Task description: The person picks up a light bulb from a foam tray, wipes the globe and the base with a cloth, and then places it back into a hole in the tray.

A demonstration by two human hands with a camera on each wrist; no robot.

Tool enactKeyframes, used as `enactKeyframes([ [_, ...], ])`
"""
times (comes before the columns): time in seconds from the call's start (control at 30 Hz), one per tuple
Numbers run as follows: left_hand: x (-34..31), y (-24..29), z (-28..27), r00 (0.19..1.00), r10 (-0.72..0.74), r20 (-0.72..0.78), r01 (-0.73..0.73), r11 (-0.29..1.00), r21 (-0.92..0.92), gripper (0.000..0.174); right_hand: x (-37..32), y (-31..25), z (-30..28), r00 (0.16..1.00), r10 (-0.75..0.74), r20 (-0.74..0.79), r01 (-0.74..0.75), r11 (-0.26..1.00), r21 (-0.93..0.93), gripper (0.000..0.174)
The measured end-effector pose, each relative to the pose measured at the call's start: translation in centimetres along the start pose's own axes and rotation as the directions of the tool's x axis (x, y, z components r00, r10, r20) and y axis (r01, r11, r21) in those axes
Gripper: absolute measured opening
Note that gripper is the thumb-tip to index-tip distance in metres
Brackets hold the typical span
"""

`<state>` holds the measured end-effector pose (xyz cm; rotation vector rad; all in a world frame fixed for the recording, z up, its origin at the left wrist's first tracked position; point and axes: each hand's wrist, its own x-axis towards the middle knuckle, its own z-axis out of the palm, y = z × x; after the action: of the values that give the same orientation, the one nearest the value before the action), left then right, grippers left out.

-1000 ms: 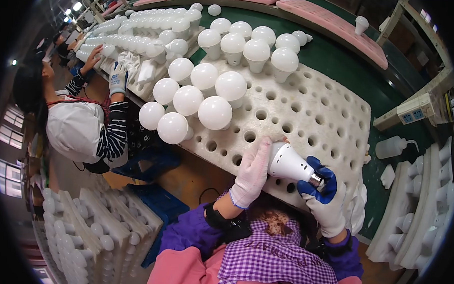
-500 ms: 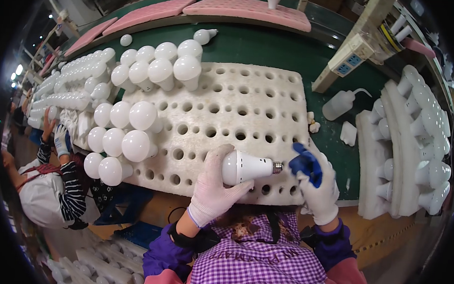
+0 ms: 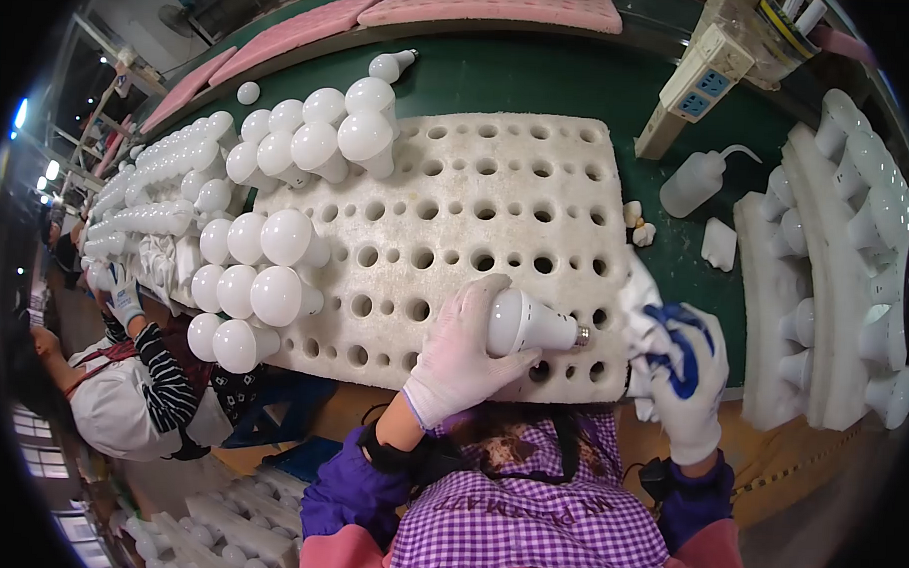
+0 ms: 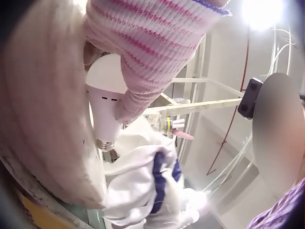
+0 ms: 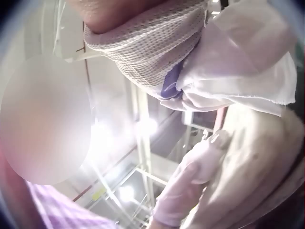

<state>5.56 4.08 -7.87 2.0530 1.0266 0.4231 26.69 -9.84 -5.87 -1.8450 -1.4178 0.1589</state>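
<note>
My left hand (image 3: 462, 354), in a pale pink glove, grips a white LED light bulb (image 3: 533, 325) by its dome and body. The bulb lies sideways over the front of a white foam tray (image 3: 406, 232) with rows of holes, its metal screw base pointing right. At the tray's right front corner my right hand (image 3: 693, 397), in a white glove with blue-coated fingers, holds a crumpled white cloth (image 3: 646, 313). The right wrist view shows the cloth (image 5: 238, 71) bunched at that hand's fingers. In the left wrist view the thumb lies along the bulb's body (image 4: 105, 107).
Several bulbs (image 3: 279, 296) stand in the tray's left side. To the right are a squeeze bottle (image 3: 693, 184), a white block (image 3: 718, 243) and upright foam trays of bulbs (image 3: 809, 296). Another person (image 3: 120, 393) works at the left. A socket post (image 3: 697, 87) rises behind.
My right hand has left the bulb's screw base, moved right and taken hold of the white cloth. The left hand keeps the bulb, now with its base turned right. The head view has swung rightward.
</note>
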Motion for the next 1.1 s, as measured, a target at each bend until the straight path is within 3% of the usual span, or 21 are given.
enactKeyframes([
  [0.07, 0.2, 0.0, 0.0, 0.999, 0.051, 0.009, -0.051, 0.999, 0.004, 0.077, 1.0, -2.7, 1.0, 0.943, -0.282, 0.174, 0.291, 0.956, -0.024, 0.040],
  [0.1, 0.3, 0.0, 0.1, 0.999, 0.046, 0.015, -0.046, 0.999, 0.000, 0.076, 1.3, -3.6, 2.7, 0.912, -0.327, 0.247, 0.345, 0.938, -0.033, 0.040],
  [0.2, 0.6, -0.8, 0.1, 0.998, 0.062, 0.030, -0.061, 0.997, -0.037, 0.075, 1.3, -3.2, 7.3, 0.874, -0.430, 0.225, 0.452, 0.891, -0.053, 0.042],
  [0.27, 0.4, -2.0, 0.6, 0.994, 0.103, 0.039, -0.099, 0.991, -0.086, 0.072, 3.2, -3.8, 7.9, 0.916, -0.341, 0.211, 0.335, 0.940, 0.064, 0.043],
  [0.3, 0.4, -2.0, 0.8, 0.994, 0.100, 0.038, -0.096, 0.992, -0.087, 0.072, 5.2, -4.6, 7.9, 0.910, -0.376, 0.173, 0.358, 0.925, 0.127, 0.042],
  [0.37, 0.4, -1.4, 0.7, 0.989, 0.146, -0.036, -0.146, 0.989, -0.007, 0.071, 8.0, -4.2, 8.7, 0.873, -0.158, 0.461, 0.053, 0.971, 0.232, 0.039],
  [0.4, 0.4, -1.1, 0.5, 0.997, 0.076, -0.012, -0.075, 0.997, 0.035, 0.070, 8.3, -4.3, 8.6, 0.861, -0.115, 0.495, -0.039, 0.957, 0.289, 0.038],
  [0.43, 0.4, -1.1, 0.6, 0.997, 0.081, -0.014, -0.081, 0.996, 0.035, 0.070, 7.9, -4.5, 8.4, 0.863, -0.116, 0.491, -0.035, 0.957, 0.287, 0.038],
  [0.5, 0.5, -1.4, 0.9, 0.990, 0.124, -0.060, -0.126, 0.991, -0.039, 0.071, 5.4, -5.1, 7.6, 0.935, -0.292, 0.200, 0.290, 0.956, 0.039, 0.035],
  [0.53, 0.5, -1.4, 0.9, 0.991, 0.117, -0.067, -0.120, 0.992, -0.046, 0.071, 3.4, -4.6, 7.4, 0.918, -0.340, 0.204, 0.358, 0.932, -0.057, 0.034],
  [0.63, 0.9, -1.2, 0.9, 0.994, 0.106, -0.042, -0.105, 0.994, 0.009, 0.071, 2.0, -4.0, 7.4, 0.927, -0.280, 0.251, 0.295, 0.955, -0.026, 0.033],
  [0.7, 0.7, -1.3, 0.9, 0.995, 0.095, -0.013, -0.094, 0.994, 0.056, 0.070, 5.4, -4.1, 8.3, 0.941, -0.257, 0.222, 0.262, 0.965, 0.004, 0.031],
  [0.77, 0.3, -0.9, 0.8, 0.988, 0.138, -0.076, -0.134, 0.990, 0.045, 0.067, 6.2, -3.6, 8.4, 0.939, -0.209, 0.274, 0.200, 0.978, 0.059, 0.032],
  [0.83, 0.5, -0.9, 0.8, 0.998, 0.046, -0.040, -0.045, 0.998, 0.035, 0.068, 5.7, -4.0, 8.2, 0.948, -0.205, 0.243, 0.208, 0.978, 0.015, 0.036],
  [0.87, 0.8, -0.8, 0.6, 0.999, 0.049, 0.018, -0.048, 0.998, -0.040, 0.072, 4.0, -4.6, 7.2, 0.929, -0.315, 0.195, 0.342, 0.931, -0.125, 0.038],
  [0.9, 0.7, -1.1, 0.8, 0.999, 0.029, 0.020, -0.028, 0.998, -0.055, 0.072, 1.8, -4.1, 7.1, 0.911, -0.336, 0.239, 0.372, 0.920, -0.126, 0.037],
  [0.97, 0.7, -1.3, 0.8, 0.993, 0.119, -0.007, -0.119, 0.993, 0.017, 0.073, 4.1, -4.9, 7.0, 0.936, -0.216, 0.278, 0.263, 0.954, -0.145, 0.031],
  [1.0, 0.4, -1.0, 0.8, 0.995, 0.099, -0.029, -0.098, 0.994, 0.053, 0.073, 5.3, -3.7, 7.2, 0.868, -0.394, 0.301, 0.464, 0.860, -0.214, 0.032],
  [1.1, 0.3, -0.6, 0.5, 1.000, 0.030, 0.005, -0.030, 0.999, -0.011, 0.072, 6.4, -3.2, 7.6, 0.868, -0.415, 0.274, 0.468, 0.867, -0.171, 0.034],
])
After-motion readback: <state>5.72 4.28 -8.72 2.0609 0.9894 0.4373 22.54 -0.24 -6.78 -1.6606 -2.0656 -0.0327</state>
